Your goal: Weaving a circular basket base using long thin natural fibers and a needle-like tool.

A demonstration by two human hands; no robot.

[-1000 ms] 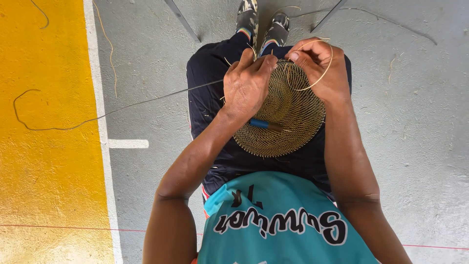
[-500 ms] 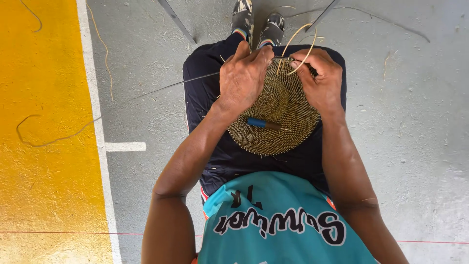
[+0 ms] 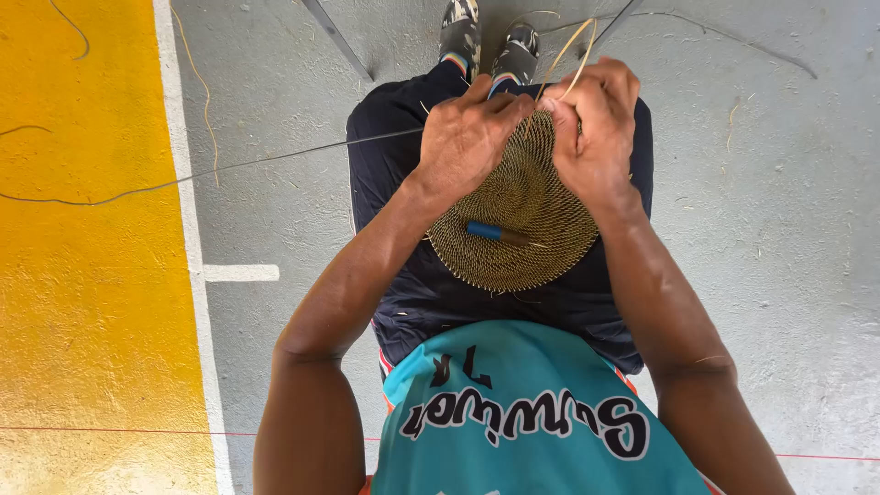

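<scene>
The fingers of the left hand (image 3: 467,137) are curled shut over the far rim of a round woven disc (image 3: 513,220), thumb and forefinger pinching the edge just where the work meets the other hand; this looks like a steadying grip, pressing the rim so that the coil does not shift. The right hand (image 3: 594,128) is closed too, its fingertips pinched on a pale strand (image 3: 570,50) that loops up and away from the rim, held taut, it seems, so that the stitch sits tight against the last row. The two hands touch at the knuckles, over the disc's far edge. The disc lies tilted on the person's lap, resting on dark trousers (image 3: 412,293), near side low and far side raised toward the hands, which brings the edge being worked within easy sight. A small tool (image 3: 495,233) with a blue handle lies on the middle of the weave, apart from both hands, probably parked there to be within reach. A long thin fibre (image 3: 238,167) runs from under the left hand across the grey floor (image 3: 788,238) and over the white line onto the yellow strip (image 3: 82,302). Beyond the knees the feet (image 3: 486,41) rest together between two slanted metal legs (image 3: 335,37).
</scene>
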